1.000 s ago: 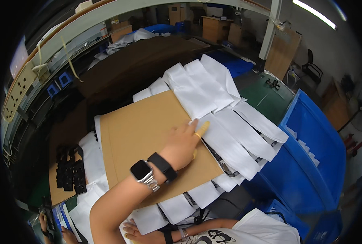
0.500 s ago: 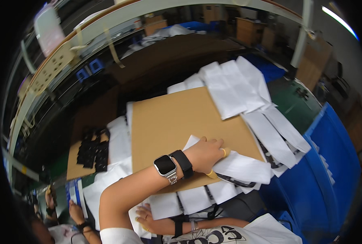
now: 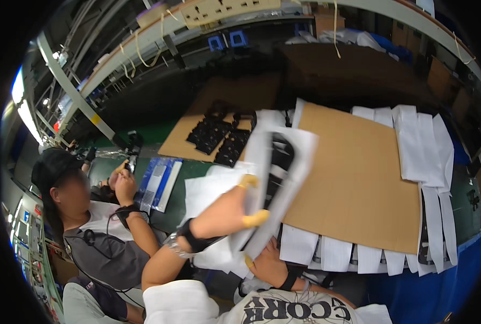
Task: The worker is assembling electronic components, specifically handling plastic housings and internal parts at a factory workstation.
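Observation:
My left hand (image 3: 224,213), yellow covers on its thumb and a finger, grips a folded white sheet (image 3: 300,154), tilted up over the board's left side. A black part (image 3: 278,173) with a curved end shows inside the fold. Close to the sheet's lower end is my right hand (image 3: 270,267), with a yellow thumb cover; its fingers are partly hidden, so their grip is unclear. Loose white sheets (image 3: 208,191) lie left of the held one. To its right a brown cardboard sheet (image 3: 354,178) rests over white-wrapped pieces (image 3: 329,254) that stick out along its edges.
More white sheets (image 3: 424,143) overlap the board's right side. Black parts (image 3: 213,132) cover another cardboard sheet (image 3: 178,146) at left. A person (image 3: 111,237) works there beside a blue-white package (image 3: 157,183). Blue bin material (image 3: 440,291) stands lower right; a socket rail (image 3: 224,11) crosses above.
The view has swung left. My left hand has come off the middle of the cardboard to its left side and now holds the folded sheet raised. My right hand remains low, near the board's front edge.

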Motion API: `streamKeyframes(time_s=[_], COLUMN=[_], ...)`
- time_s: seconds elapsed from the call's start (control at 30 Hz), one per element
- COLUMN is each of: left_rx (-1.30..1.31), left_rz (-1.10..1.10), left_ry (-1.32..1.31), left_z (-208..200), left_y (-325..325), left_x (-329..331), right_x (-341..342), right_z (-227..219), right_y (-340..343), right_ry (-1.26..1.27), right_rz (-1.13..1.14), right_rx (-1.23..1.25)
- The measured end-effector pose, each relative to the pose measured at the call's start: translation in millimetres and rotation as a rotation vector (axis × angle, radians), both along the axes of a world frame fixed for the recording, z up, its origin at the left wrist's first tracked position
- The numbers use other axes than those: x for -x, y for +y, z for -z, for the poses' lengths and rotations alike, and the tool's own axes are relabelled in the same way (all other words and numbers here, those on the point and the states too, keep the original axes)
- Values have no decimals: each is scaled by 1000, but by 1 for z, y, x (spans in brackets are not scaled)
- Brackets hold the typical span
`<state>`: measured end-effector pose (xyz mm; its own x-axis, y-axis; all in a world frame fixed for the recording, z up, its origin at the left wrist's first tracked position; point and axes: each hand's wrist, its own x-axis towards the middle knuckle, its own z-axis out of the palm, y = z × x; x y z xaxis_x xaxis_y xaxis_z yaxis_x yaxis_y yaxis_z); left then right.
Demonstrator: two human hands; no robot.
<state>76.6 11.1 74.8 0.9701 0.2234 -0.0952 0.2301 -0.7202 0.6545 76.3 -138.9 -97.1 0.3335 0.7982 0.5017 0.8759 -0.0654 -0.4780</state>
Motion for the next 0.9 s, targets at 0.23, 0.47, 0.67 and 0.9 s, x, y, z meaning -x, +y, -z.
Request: streamKeyframes(time_s=[0.23,0.47,0.67,0.9], left_rx=[306,127,-190,-406], left_rz=[-296,-473,137,-261], left_ry=[308,-223,-329,0], left_z=[60,51,13,80], left_y=[44,34,-29,-6], left_x=[85,99,115,97], right_x=[4,3,4,2], right_z=[-2,-7,-16,-9], right_y=[6,-2,2,0], right_ry=[161,76,137,126], right_rz=[17,-21,13,-5], right_rx=[-195,-13,-34,-26])
